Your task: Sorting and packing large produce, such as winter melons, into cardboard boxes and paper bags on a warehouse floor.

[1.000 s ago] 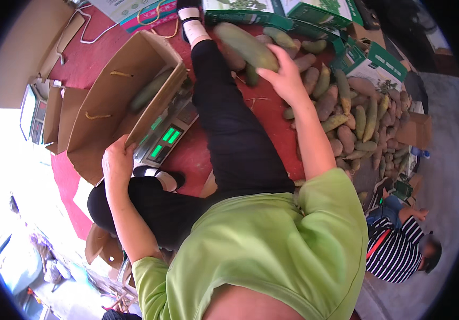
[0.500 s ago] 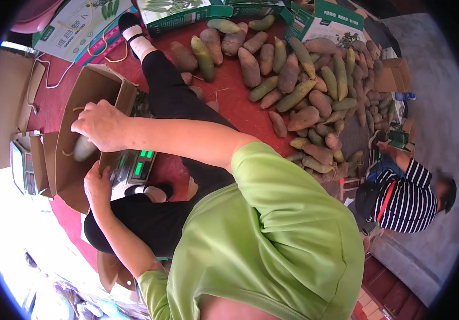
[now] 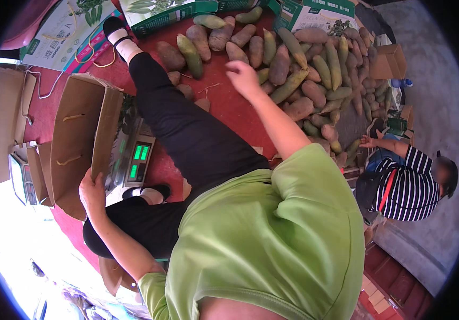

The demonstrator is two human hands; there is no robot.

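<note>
My left hand (image 3: 92, 193) is closed on the near edge of a tall cardboard box (image 3: 72, 136), which stands open toward me with rope handles showing on its inner wall. The bottom of the box is hidden. The box is on a scale (image 3: 140, 166) with a lit green display. Reaching far out, my right hand (image 3: 244, 81) is over the left part of a heap of long radishes (image 3: 293, 85), green and earthy brown. Its fingers are stretched out and apart, with nothing seen in them. Closest to them is a brown radish (image 3: 236, 52).
Printed cartons (image 3: 170, 13) line the far side of the red floor covering (image 3: 224, 106). Another scale (image 3: 22, 173) stands at the left. My legs stretch beside the box. To the right, a person in a striped shirt (image 3: 408, 192) sits by the heap.
My right hand has left the box, where a blurred pale radish showed beneath it, and swung right to the heap. My left hand stays at the box edge. The other person's arm has moved.
</note>
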